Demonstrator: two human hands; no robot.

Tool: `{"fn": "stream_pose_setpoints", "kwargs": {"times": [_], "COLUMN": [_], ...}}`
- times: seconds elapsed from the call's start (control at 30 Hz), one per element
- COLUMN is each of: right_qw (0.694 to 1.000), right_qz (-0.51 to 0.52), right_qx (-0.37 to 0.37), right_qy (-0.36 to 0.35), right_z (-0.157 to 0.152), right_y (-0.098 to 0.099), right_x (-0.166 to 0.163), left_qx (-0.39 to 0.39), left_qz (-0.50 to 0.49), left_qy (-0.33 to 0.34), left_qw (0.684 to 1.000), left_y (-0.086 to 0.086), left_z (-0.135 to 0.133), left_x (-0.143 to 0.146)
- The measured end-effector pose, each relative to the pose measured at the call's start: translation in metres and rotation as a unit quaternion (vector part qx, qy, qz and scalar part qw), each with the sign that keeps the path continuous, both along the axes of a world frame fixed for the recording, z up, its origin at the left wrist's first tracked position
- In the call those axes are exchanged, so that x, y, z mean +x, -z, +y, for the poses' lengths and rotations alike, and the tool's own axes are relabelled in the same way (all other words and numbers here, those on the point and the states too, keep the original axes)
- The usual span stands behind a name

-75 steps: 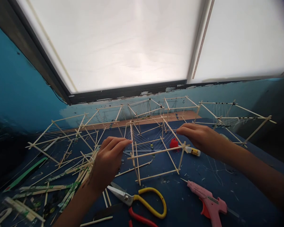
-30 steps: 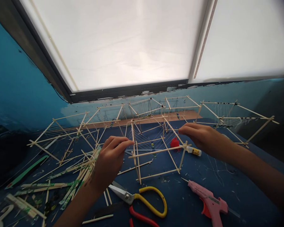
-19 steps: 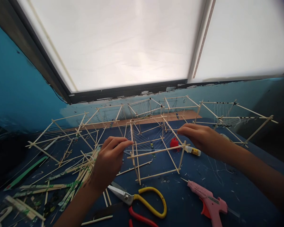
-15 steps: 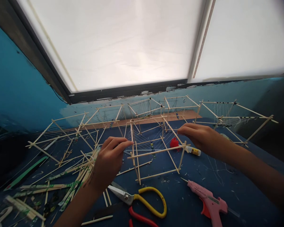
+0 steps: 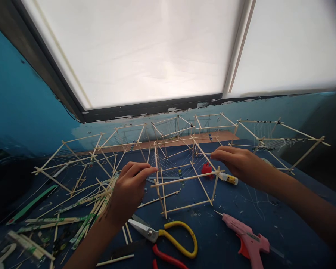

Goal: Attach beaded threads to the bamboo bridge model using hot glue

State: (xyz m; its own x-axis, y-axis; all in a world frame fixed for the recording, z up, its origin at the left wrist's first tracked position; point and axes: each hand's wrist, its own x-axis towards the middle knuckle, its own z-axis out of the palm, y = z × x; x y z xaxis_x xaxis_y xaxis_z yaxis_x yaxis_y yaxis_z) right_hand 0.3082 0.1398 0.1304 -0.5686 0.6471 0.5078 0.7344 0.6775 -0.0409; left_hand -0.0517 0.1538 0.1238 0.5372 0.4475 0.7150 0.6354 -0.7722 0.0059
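Observation:
A box-shaped frame of thin wooden sticks point(image 5: 184, 179) stands before me, with fine white threads strung across its upper part and blue and yellow beads point(image 5: 180, 174) in its middle. At its left rail, my left hand point(image 5: 133, 181) is closed in a pinch, with thumb and fingertip touching or right beside the stick. Beside the right rail, my right hand point(image 5: 233, 158) hovers with fingers pressed together and bent down. Whatever the fingertips of either hand hold is too fine or hidden to make out.
Several similar stick frames point(image 5: 291, 138) line the wall. Yellow-and-red-handled scissors point(image 5: 156, 233) and a pink glue gun point(image 5: 245, 235) lie in front. A yellow-labelled bottle point(image 5: 229, 179) and a red object point(image 5: 206, 170) sit near the frame. Loose sticks and wrappers point(image 5: 84, 213) are heaped left.
Almost nothing differs. The view has shifted very slightly, and both hands keep the same places at the two sides of the frame.

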Motion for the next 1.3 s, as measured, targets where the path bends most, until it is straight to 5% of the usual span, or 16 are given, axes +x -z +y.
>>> {"fn": "stream_pose_setpoints", "kwargs": {"times": [1.3], "right_qw": [0.999], "right_qz": [-0.016], "right_qx": [-0.026], "right_qy": [0.011], "right_z": [-0.0017], "right_y": [-0.0008], "right_x": [0.0013], "left_qx": [0.015], "left_qz": [-0.003], "left_qy": [0.002], "left_qw": [1.000], "left_y": [0.0009], "left_z": [0.0006], "left_x": [-0.0004]}}
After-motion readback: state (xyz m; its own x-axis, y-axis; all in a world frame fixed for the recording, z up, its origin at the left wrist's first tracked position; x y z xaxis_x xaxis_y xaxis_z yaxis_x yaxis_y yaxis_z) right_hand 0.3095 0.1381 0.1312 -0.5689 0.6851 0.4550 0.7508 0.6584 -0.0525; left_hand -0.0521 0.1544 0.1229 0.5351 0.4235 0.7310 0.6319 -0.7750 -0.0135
